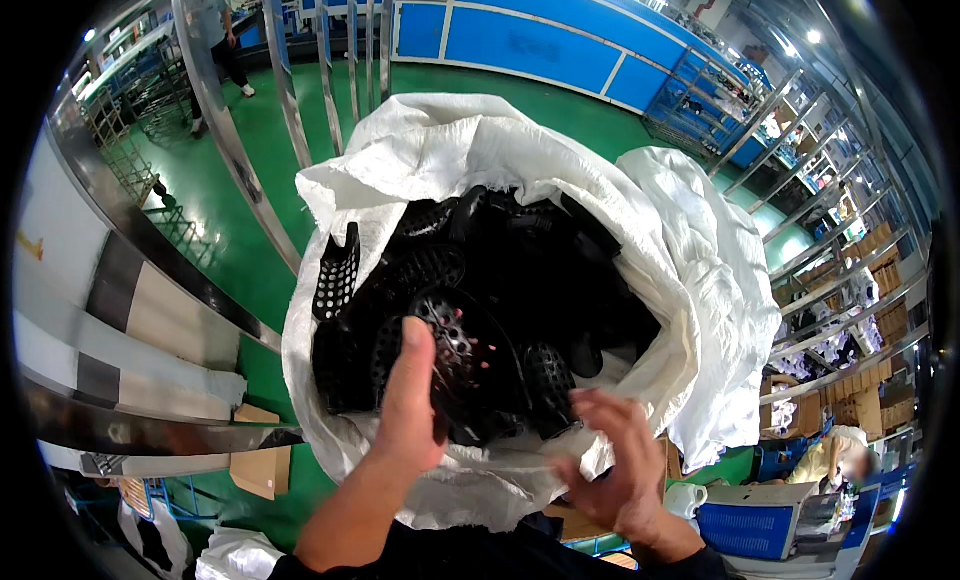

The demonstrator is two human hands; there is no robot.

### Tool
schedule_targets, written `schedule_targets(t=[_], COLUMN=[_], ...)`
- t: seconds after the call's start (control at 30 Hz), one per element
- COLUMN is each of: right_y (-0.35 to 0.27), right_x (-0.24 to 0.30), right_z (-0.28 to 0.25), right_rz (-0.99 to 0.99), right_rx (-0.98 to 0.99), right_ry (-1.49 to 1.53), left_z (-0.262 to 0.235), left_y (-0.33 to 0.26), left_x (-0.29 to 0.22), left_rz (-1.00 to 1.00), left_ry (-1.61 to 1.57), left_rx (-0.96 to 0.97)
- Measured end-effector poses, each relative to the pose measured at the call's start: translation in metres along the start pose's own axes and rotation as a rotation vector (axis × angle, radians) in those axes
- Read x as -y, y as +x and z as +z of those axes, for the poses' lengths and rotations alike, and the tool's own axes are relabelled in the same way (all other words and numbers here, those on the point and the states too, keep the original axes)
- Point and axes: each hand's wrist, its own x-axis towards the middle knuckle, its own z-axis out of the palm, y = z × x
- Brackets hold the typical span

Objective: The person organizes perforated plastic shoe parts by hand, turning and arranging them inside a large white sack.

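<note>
A big white woven sack stands open in front of me, filled with black perforated plastic parts. My left hand holds one curved black perforated part at the sack's near rim, thumb up along its edge. My right hand hovers just to the right of that part, fingers spread and curled, holding nothing. Another perforated piece sticks up at the sack's left side.
Shiny metal rails run along the left over a green floor. Blue panels line the back. A person walks at the far left. Racks with boxes stand on the right; a cardboard box lies below.
</note>
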Motion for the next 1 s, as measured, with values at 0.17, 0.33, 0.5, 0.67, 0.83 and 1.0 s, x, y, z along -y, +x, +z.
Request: schedule_targets(t=[0.17, 0.33, 0.5, 0.67, 0.83, 1.0], right_y=[0.023, 0.014, 0.007, 0.029, 0.043, 0.013], right_x=[0.024, 0.011, 0.001, 0.012, -0.003, -0.014], right_z=[0.032, 0.03, 0.035, 0.01, -0.02, -0.023], right_rz=[-0.045, 0.693, 0.842, 0.216, 0.136, 0.25], right_rx=[0.062, -0.022, 0.106, 0.1, -0.135, 0.009], right_ry=[-0.099, 1.214, 1.495, 0.297, 0.037, -0.141], left_z=[-0.003, 0.0, -0.003, 0.015, 0.056, 0.011], left_y=[-0.008, -0.012, -0.004, 0.015, 0.029, -0.016], left_x=[0.018, -0.02, -0.023, -0.017, -0.02, 0.001], left_rz=[0.112, 0.042, 0.091, 0.087, 0.104, 0.52], left_ry=[0.152, 0.144, 0.272, 0.281, 0.394, 1.55], left_rx=[0.055, 0.132, 0.088, 0.014, 0.135, 0.271])
